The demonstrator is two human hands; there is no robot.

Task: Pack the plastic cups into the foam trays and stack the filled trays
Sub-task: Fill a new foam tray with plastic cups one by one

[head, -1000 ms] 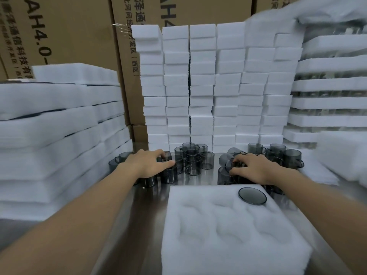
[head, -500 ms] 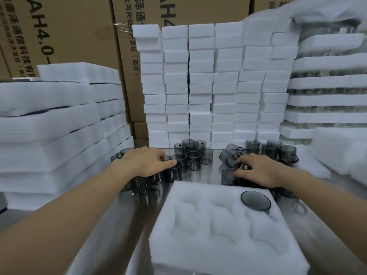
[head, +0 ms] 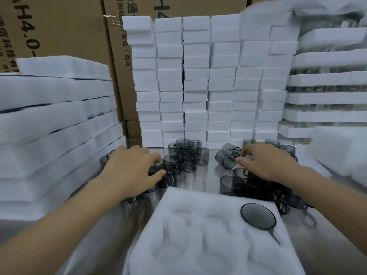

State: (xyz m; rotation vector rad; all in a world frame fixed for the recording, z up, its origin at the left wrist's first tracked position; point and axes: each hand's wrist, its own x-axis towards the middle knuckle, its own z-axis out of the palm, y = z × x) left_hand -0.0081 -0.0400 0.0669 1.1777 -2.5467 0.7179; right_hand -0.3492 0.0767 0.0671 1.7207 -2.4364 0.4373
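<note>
Left hand (head: 135, 171): fingers curled round a cup (head: 170, 177).
Right hand (head: 266, 163): fingers' grip, cannot tell.
Risk: lifting may topple neighbour cups (head: 186, 155).

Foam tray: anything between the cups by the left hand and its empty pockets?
Nothing visible. Only bare table lies between the cups at the left hand and the foam tray. One seated cup fills the far right pocket; the other pockets look empty.

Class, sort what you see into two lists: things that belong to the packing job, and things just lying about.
Job: foam tray, seated cup, loose cups, left hand, right hand, filled trays.
Lying about: cardboard boxes, small foam blocks.
</note>
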